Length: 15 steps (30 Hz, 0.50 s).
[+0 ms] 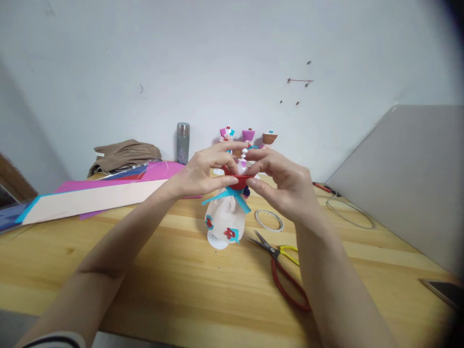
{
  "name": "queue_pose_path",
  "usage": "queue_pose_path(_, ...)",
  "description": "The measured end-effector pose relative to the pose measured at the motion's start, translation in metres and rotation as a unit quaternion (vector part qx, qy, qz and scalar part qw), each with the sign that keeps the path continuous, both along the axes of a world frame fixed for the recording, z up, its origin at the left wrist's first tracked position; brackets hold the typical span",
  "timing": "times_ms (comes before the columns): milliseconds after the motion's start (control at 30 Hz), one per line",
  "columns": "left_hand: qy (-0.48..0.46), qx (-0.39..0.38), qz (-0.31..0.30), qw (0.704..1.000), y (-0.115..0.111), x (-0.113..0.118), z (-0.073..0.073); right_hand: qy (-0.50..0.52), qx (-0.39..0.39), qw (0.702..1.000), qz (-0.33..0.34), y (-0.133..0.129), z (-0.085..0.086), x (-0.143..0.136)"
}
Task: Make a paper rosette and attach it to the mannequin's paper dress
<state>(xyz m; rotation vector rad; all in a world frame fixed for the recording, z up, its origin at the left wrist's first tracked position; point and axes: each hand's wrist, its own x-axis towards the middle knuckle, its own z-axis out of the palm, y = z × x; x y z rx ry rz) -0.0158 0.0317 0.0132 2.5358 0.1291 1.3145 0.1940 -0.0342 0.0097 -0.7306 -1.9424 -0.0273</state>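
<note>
A small craft doll stands upright in front of me, with a cream skirt (225, 212) that carries red and blue flowers and a turquoise ribbon (232, 194) at its waist. Around the doll's upper part sits a red felt piece (239, 181). My left hand (206, 169) pinches its left side between thumb and fingers. On the other side my right hand (279, 179) pinches the same felt. White beads (244, 153) rise between my hands. A white round base (217, 240) shows under the skirt.
Scissors (273, 251) with red and yellow handles lie near my right forearm, beside a tape roll (268, 220). Felt sheets (94, 199) lie at left, a grey bottle (183, 143) and brown cloth (126, 153) behind. Several similar dolls (248, 135) stand by the wall. A cable (348, 223) lies right.
</note>
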Motion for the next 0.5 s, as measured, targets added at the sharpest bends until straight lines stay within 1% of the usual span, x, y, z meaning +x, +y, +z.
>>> queue_pose_path(67, 0.002, 0.017, 0.016, 1.000, -0.0011, 0.0008, 0.0005, 0.001, 0.001, 1.000, 0.000, 0.0013, -0.0006, -0.0002)
queue_pose_path(167, 0.007, 0.020, 0.015, 1.000, -0.0016, 0.0009, 0.0006, 0.006, -0.008, 1.000, 0.001, 0.0024, -0.0009, 0.0007)
queue_pose_path(300, 0.000, 0.019, 0.019, 1.000, -0.0012, 0.0005, -0.0004, 0.024, -0.039, 0.999, 0.007, 0.0018, -0.0011, 0.0007)
queue_pose_path(500, 0.000, 0.002, 0.042, 0.999, -0.0021, 0.0011, -0.0005, 0.099, -0.097, 0.989, 0.053, 0.0000, -0.0006, -0.0040)
